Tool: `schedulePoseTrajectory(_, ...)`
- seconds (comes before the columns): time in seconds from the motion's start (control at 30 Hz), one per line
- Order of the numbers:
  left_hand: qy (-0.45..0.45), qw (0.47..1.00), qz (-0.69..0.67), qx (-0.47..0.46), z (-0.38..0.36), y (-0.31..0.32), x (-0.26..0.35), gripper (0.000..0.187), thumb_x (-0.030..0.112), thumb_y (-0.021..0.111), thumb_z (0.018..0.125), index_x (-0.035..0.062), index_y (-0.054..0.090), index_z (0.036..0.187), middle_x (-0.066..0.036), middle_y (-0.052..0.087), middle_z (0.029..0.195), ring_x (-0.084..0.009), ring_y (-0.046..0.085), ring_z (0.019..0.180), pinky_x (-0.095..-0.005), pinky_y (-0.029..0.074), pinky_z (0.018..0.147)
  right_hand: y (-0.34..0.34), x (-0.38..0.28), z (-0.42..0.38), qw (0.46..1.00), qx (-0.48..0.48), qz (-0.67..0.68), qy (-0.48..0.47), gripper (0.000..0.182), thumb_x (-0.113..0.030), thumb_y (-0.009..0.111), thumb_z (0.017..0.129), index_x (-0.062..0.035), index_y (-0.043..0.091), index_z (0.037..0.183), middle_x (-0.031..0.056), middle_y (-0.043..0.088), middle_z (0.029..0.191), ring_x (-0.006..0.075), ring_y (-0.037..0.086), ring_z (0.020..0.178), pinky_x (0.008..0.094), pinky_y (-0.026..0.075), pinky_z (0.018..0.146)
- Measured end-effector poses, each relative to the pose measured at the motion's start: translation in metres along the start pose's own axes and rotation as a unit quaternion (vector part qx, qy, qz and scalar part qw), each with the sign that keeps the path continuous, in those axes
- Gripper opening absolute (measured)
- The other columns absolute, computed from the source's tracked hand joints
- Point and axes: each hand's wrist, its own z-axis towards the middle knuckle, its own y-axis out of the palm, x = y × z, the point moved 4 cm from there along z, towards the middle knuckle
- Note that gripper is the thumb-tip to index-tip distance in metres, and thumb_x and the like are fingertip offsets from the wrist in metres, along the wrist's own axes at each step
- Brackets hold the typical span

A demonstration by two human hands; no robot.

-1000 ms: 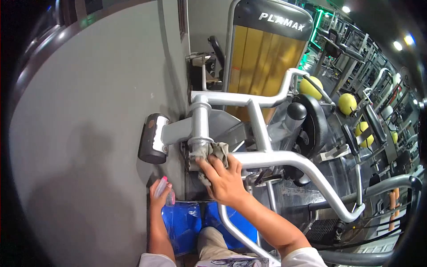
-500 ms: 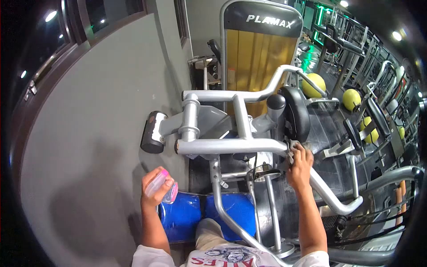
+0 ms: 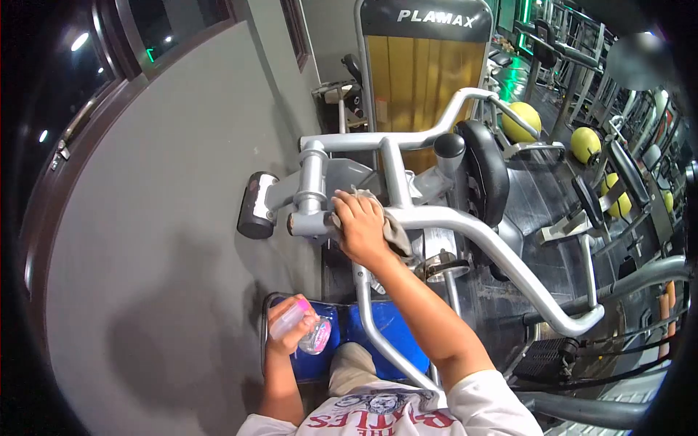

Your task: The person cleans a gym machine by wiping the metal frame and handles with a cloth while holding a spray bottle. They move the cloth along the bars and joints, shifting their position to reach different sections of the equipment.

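Observation:
My right hand (image 3: 361, 227) presses a grey-beige cloth (image 3: 395, 234) onto the silver tube frame (image 3: 465, 219) of a gym machine, close to the tube's left end. The fingers curl over the cloth and the tube. Lower on the left, my left hand (image 3: 287, 327) is wrapped round a clear plastic bottle (image 3: 318, 336) with pink parts, held tilted above a blue pad (image 3: 389, 330). Part of the bottle is hidden by the fingers.
A weight-stack tower (image 3: 429, 87) marked PLAMAX stands behind the frame. A black pad (image 3: 483, 174) sits right of it. The grey wall (image 3: 182, 145) runs along the left. Yellow balls (image 3: 521, 122) and more machines fill the right.
My right hand has slid the cloth leftward along the tube, from near the black pad to near the tube's left end. My left hand with the bottle appears lower and further right.

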Motion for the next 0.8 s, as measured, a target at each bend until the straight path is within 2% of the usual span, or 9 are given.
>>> schedulePoseTrajectory(0.2, -0.022, 0.999, -0.039, 0.001, -0.006, 0.016, -0.008, 0.014, 0.012, 0.067, 0.082, -0.0007, 0.061, 0.084, -0.009, 0.063, 0.078, -0.0118, 0.058, 0.063, -0.0251, 0.046, 0.060, -0.070, 0.049, -0.042, 0.985, -0.099, -0.140, 0.009, 0.047, -0.010, 0.060, 0.084, -0.0093, 0.059, 0.131, 0.0094, 0.058, 0.135, 0.0327, 0.053, 0.119, 0.0465, 0.043, 0.096)
schedulePoseTrajectory(0.27, -0.029, 0.999, -0.040, -0.010, -0.003, 0.025, -0.011, 0.014, 0.012, 0.067, 0.082, -0.0009, 0.062, 0.084, -0.008, 0.063, 0.077, -0.0120, 0.058, 0.063, -0.0253, 0.046, 0.060, -0.111, 0.084, -0.074, 0.973, -0.110, -0.184, 0.089, 0.051, -0.009, 0.061, 0.080, -0.0086, 0.058, 0.131, 0.0109, 0.056, 0.135, 0.0331, 0.051, 0.124, 0.0512, 0.042, 0.100)
schedulePoseTrajectory(0.4, -0.040, 0.997, -0.015, -0.058, 0.003, 0.052, -0.010, 0.017, 0.014, 0.068, 0.082, -0.0012, 0.061, 0.084, -0.008, 0.063, 0.077, -0.0122, 0.058, 0.063, -0.0259, 0.047, 0.059, -0.223, 0.124, -0.156, 0.945, -0.045, -0.280, 0.164, 0.047, -0.002, 0.060, 0.078, -0.0082, 0.059, 0.124, 0.0098, 0.060, 0.129, 0.0291, 0.054, 0.121, 0.0459, 0.038, 0.100)
schedulePoseTrajectory(0.5, -0.031, 0.995, -0.075, -0.060, 0.005, 0.062, -0.017, 0.017, 0.014, 0.067, 0.083, -0.0004, 0.060, 0.086, -0.009, 0.062, 0.077, -0.0128, 0.058, 0.062, -0.0258, 0.047, 0.058, -0.312, 0.121, -0.207, 0.893, -0.056, -0.342, 0.288, 0.047, -0.003, 0.062, 0.073, -0.0089, 0.062, 0.120, 0.0102, 0.062, 0.123, 0.0298, 0.053, 0.122, 0.0450, 0.037, 0.100)
schedulePoseTrajectory(0.53, -0.023, 0.993, -0.096, -0.058, 0.006, 0.064, -0.017, 0.017, 0.014, 0.067, 0.083, -0.0002, 0.059, 0.086, -0.009, 0.062, 0.077, -0.0130, 0.057, 0.062, -0.0259, 0.047, 0.058, -0.336, 0.129, -0.232, 0.844, -0.120, -0.370, 0.370, 0.037, -0.005, 0.061, 0.077, -0.0086, 0.065, 0.114, 0.0117, 0.064, 0.117, 0.0307, 0.054, 0.119, 0.0445, 0.038, 0.099)
schedulePoseTrajectory(0.57, -0.014, 0.992, -0.108, -0.064, 0.007, 0.064, -0.018, 0.016, 0.014, 0.067, 0.083, -0.0002, 0.058, 0.084, -0.011, 0.061, 0.078, -0.0140, 0.057, 0.062, -0.0262, 0.047, 0.058, -0.359, 0.136, -0.258, 0.852, -0.110, -0.292, 0.420, 0.027, -0.011, 0.060, 0.087, -0.0057, 0.066, 0.112, 0.0151, 0.066, 0.113, 0.0357, 0.059, 0.111, 0.0457, 0.043, 0.094)
schedulePoseTrajectory(0.6, -0.023, 0.992, -0.101, -0.067, 0.007, 0.064, -0.020, 0.017, 0.014, 0.067, 0.083, -0.0002, 0.058, 0.084, -0.011, 0.061, 0.078, -0.0141, 0.057, 0.062, -0.0262, 0.047, 0.058, -0.375, 0.142, -0.276, 0.875, -0.029, -0.189, 0.445, 0.025, -0.016, 0.060, 0.094, -0.0026, 0.065, 0.115, 0.0186, 0.067, 0.111, 0.0407, 0.063, 0.104, 0.0465, 0.048, 0.090)
schedulePoseTrajectory(0.67, -0.045, 0.993, -0.085, -0.068, 0.005, 0.062, -0.023, 0.017, 0.014, 0.067, 0.083, -0.0002, 0.058, 0.084, -0.011, 0.061, 0.078, -0.0143, 0.057, 0.063, -0.0264, 0.047, 0.058, -0.377, 0.136, -0.276, 0.905, -0.025, -0.205, 0.371, 0.026, -0.017, 0.060, 0.097, -0.0017, 0.063, 0.118, 0.0210, 0.067, 0.111, 0.0425, 0.064, 0.102, 0.0456, 0.050, 0.088)
schedulePoseTrajectory(0.8, -0.048, 0.995, -0.066, -0.060, 0.002, 0.052, -0.030, 0.017, 0.014, 0.068, 0.082, -0.0001, 0.058, 0.083, -0.009, 0.061, 0.076, -0.0138, 0.058, 0.063, -0.0267, 0.047, 0.058, -0.336, 0.118, -0.225, 0.878, -0.014, -0.222, 0.423, 0.028, -0.016, 0.060, 0.096, -0.0044, 0.059, 0.122, 0.0188, 0.066, 0.113, 0.0387, 0.065, 0.105, 0.0448, 0.050, 0.089)
